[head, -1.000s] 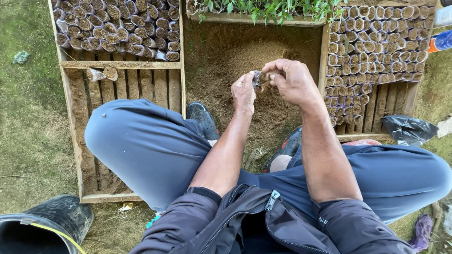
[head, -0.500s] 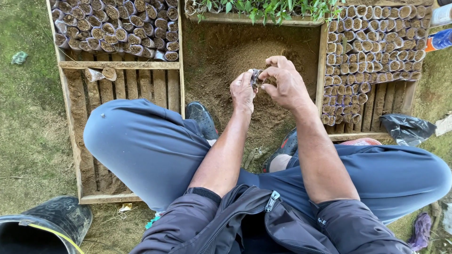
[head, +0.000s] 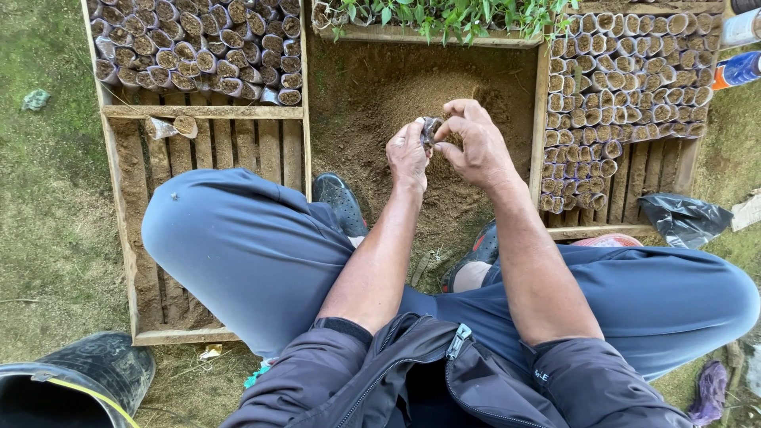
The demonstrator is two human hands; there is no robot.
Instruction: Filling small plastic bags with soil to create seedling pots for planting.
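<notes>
Your left hand (head: 408, 154) and right hand (head: 473, 147) meet just above the soil heap (head: 412, 103), with a small dark bag (head: 430, 128) pinched between them. Your left fingers wrap its near side; your right thumb and forefinger close narrowly on its top edge. Most of the bag is hidden behind your fingers, so you cannot tell whether it holds soil or how far it is open.

At 10 o'clock from your hands, the left crate (head: 206, 147) holds rows of filled bags (head: 198, 47) packed at its far end, with two loose ones (head: 173, 125) lying on the slats; your left knee covers much of its near half. At 2 o'clock, the right crate (head: 547, 87) carries many more filled bags (head: 634, 71), and its far edge is cut off by the frame. At 12 o'clock a tray of green seedlings (head: 444, 14) shows only its lower fringe.

Your shoes (head: 341, 200) peek out under your forearms, partly hidden. A black boot (head: 79, 380) sits at 8 o'clock, cropped by the corner. A crumpled black plastic sheet (head: 686, 218) lies at 3 o'clock, and a blue bottle (head: 741, 70) is half out of view beyond it.
</notes>
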